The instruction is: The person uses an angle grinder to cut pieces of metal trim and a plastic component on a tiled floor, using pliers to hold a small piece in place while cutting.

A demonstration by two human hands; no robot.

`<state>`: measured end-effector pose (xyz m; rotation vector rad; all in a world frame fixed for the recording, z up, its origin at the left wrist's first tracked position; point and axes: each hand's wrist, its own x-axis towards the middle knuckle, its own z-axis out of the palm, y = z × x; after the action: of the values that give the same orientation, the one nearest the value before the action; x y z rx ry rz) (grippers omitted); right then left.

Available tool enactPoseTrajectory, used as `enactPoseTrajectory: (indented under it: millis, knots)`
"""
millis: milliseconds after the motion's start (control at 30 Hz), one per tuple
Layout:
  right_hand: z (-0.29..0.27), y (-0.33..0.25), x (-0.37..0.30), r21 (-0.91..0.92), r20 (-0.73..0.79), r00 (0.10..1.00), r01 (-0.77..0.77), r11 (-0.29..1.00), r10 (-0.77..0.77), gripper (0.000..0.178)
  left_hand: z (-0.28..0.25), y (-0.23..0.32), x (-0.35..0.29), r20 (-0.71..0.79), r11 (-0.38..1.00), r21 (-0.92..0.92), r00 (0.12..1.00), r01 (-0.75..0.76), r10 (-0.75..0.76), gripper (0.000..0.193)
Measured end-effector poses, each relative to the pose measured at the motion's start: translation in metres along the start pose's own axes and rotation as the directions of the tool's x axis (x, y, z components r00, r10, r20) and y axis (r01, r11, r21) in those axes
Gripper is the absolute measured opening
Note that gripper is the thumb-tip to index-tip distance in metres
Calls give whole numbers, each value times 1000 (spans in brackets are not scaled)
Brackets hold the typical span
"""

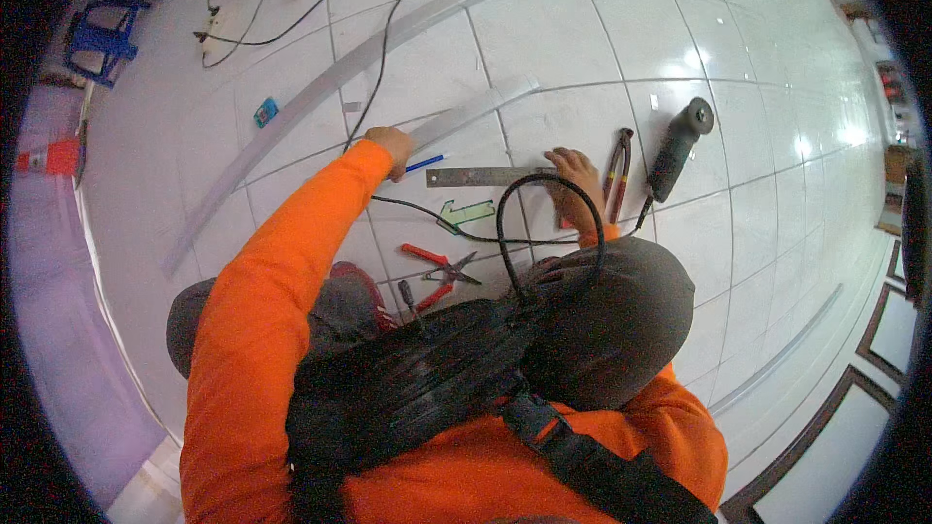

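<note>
My left hand is closed at the near end of a short metal profile lying on the tiled floor. A blue pen lies just right of that hand. My right hand is at the right end of a flat steel ruler, its fingers around that end, which they partly hide. Right beside it lie pincers with red and yellow handles, then a black angle grinder. A small red thing, mostly hidden, shows by my right wrist.
Red-handled pliers and a screwdriver lie by my knees. A green arrow-shaped piece is near a black cable. Long metal profiles cross the floor; a blue box and stool stand left.
</note>
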<state>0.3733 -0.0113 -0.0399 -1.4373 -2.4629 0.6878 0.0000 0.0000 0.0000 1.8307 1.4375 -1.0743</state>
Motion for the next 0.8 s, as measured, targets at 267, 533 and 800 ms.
enactPoseTrajectory:
  millis: [267, 533, 800]
  knots:
    - [53, -16, -32, 30, 122, 972, 199, 980, -201, 27, -12, 84, 2, -489, 954, -277, 871, -111, -41, 19]
    - [3, 1, -39, 308, -304, 948, 3, 951, 95, 36, -4, 97, 10, -421, 975, -183, 906, -124, 36, 27]
    - [-78, 262, -53, 574, -452, 372, -575, 583, 811, 76, 3, 62, 7, -891, 936, -71, 443, -345, 96, 42]
